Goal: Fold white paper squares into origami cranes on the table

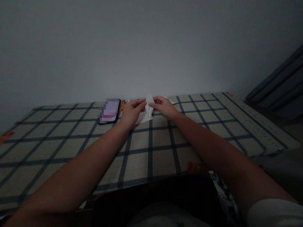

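A small white folded paper (148,111) stands partly raised off a checked cloth (151,148) near the far wall. My left hand (131,112) pinches its left side, fingers closed on it. On the paper's right side my right hand (164,107) also grips an edge with closed fingers. Both arms reach far forward across the cloth. The paper's lower part lies on the cloth between the hands.
A phone (109,111) with a lit screen lies just left of my left hand. A plain wall rises behind the surface. A dark slanted object (276,88) stands at the far right. The cloth's right edge (272,132) drops off.
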Action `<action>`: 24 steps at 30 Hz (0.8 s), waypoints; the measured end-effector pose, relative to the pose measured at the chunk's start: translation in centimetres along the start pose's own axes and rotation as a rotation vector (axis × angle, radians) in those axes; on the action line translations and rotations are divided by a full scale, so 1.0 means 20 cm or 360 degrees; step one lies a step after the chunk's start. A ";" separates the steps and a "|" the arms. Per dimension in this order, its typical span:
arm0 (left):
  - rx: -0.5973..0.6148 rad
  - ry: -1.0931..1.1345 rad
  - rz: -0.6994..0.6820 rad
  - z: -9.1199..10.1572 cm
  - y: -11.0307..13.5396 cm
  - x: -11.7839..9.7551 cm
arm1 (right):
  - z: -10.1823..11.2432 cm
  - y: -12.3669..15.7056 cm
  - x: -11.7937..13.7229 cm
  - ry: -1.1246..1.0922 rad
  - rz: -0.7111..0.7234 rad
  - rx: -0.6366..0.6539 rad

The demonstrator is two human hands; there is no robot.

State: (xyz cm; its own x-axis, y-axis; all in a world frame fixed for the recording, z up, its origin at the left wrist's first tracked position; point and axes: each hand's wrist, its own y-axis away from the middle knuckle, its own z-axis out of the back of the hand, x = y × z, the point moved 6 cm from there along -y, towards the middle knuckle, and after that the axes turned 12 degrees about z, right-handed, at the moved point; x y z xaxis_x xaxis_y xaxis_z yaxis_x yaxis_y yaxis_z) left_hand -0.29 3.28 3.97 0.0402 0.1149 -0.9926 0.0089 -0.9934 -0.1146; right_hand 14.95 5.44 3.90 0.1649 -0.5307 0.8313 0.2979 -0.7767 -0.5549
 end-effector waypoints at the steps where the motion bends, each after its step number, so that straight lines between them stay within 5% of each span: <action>1: 0.0001 0.0046 0.0001 0.00 -0.01 0.01 | 0.00 0.00 -0.01 -0.0067 -0.0022 -0.0034; 14: 0.0072 -0.0025 0.0118 0.00 -0.03 0.08 | 0.00 0.01 -0.02 -0.0052 -0.0196 -0.0060; 19: -0.0124 0.0044 0.0108 0.02 -0.02 0.06 | -0.05 0.03 -0.05 -0.0105 -0.0312 0.0192; 24: -0.0072 -0.0032 0.0122 0.02 -0.03 0.07 | -0.05 0.05 0.00 0.0191 -0.0302 0.0286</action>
State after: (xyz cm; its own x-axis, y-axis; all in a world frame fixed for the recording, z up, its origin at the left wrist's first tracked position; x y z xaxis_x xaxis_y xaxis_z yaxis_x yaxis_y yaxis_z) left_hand -0.69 4.12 2.58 0.0227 0.0379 -0.9990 0.0514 -0.9980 -0.0367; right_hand 14.32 4.43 3.31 -0.0192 -0.4262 0.9044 0.4763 -0.7993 -0.3665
